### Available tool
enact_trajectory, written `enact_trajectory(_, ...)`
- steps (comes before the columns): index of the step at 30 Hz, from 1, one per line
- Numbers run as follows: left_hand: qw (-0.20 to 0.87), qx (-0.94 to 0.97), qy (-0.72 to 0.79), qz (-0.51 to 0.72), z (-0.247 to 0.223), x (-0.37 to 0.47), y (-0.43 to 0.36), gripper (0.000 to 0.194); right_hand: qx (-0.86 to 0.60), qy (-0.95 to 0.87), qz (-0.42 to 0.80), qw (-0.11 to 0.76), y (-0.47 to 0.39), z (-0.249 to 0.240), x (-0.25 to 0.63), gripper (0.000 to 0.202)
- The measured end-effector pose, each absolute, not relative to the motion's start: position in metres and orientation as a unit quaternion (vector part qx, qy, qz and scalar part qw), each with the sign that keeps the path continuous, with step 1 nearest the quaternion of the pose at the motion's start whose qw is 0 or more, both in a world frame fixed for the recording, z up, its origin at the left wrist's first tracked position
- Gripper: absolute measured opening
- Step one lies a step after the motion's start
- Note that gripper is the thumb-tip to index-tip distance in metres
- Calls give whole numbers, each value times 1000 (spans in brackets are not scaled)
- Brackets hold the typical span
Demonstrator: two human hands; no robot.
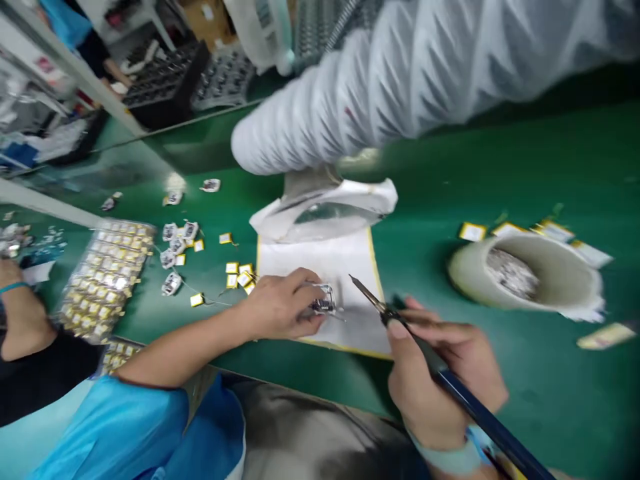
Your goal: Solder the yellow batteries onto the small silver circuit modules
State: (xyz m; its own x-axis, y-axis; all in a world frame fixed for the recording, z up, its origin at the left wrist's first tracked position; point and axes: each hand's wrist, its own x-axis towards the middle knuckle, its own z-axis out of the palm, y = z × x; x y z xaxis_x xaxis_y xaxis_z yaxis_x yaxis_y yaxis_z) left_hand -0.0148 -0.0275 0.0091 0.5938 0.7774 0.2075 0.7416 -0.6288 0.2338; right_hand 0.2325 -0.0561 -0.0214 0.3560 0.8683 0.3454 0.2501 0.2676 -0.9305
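Note:
My left hand is closed round a small electronic unit, a circuit board in a pale housing, over a white sheet with yellow edges. My right hand grips a soldering iron like a pen. The iron's bare metal tip points up and left, a short way to the right of the unit and apart from it. My left fingers partly hide the unit, so its far side cannot be made out. Left of that hand lie several small yellow-edged battery packs with thin wires.
A ribbed grey duct with a white hood hangs low over the sheet. Right stands a pale cylindrical container holding silvery material. Left are loose similar units and a tray of packs. A co-worker's arm shows far left.

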Motion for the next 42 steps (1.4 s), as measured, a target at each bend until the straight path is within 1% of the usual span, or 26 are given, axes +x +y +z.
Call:
enact_trajectory(4, 81, 852, 481, 193, 29, -66, -31, 33, -572, -494, 289, 587, -58, -28, 235, 34)
enact_trajectory(6, 75, 829, 508, 220, 35, -95, -19, 29, -586, -485, 307, 572, -59, -31, 236, 37)
enact_trajectory(8, 64, 802, 550, 224, 38, -120, 5, 26, -582, -485, 312, 574, -59, -33, 235, 38)
enact_trajectory(10, 55, 762, 620, 179, 38, -141, 39, 30, -576, -492, 308, 576, -59, -32, 235, 35)
enact_trajectory(12, 50, 709, 697, 96, 40, -162, 75, 39, -580, -505, 295, 567, -58, -30, 235, 32)
enact_trajectory(15, 23, 655, 753, 57, 48, -195, 117, 42, -590, -522, 273, 552, -57, -29, 237, 28)
enact_trajectory(17, 19, 632, 774, 34, 57, -216, 133, 39, -582, -530, 269, 556, -56, -31, 238, 28)
enact_trajectory(19, 18, 621, 783, 12, 66, -232, 140, 31, -574, -532, 267, 562, -54, -34, 239, 28)
enact_trajectory(22, 1, 624, 782, 2, 73, -240, 130, 25, -567, -529, 260, 575, -51, -38, 237, 30)
enact_trajectory(25, -15, 645, 764, 9, 70, -224, 96, 29, -550, -529, 244, 598, -51, -33, 233, 29)
enact_trajectory(27, -6, 676, 737, 18, 62, -203, 62, 30, -527, -544, 236, 608, -49, -26, 229, 25)
enact_trajectory(28, 7, 702, 712, 28, 57, -189, 43, 29, -524, -540, 233, 616, -47, -22, 228, 23)
enact_trajectory(31, 43, 823, 555, 118, 43, -137, -7, 24, -527, -533, 231, 620, -41, -14, 223, 20)
enact_trajectory(33, 30, 854, 507, 112, 34, -93, -27, 26, -521, -536, 229, 624, -39, -11, 222, 18)
enact_trajectory(35, 19, 863, 497, 88, 27, -49, -33, 27, -515, -538, 225, 628, -41, -9, 224, 18)
enact_trajectory(37, 12, 849, 524, 66, 20, -14, -29, 27, -521, -533, 221, 629, -46, -4, 230, 19)
enact_trajectory(38, 14, 842, 536, 57, 18, -2, -26, 30, -531, -526, 217, 628, -49, -2, 235, 20)
enact_trajectory(40, 22, 844, 533, 56, 15, 10, -22, 38, -557, -502, 194, 632, -54, 3, 249, 23)
enact_trajectory(42, 36, 864, 496, 79, 16, 8, -25, 41, -564, -482, 159, 651, -56, 5, 267, 27)
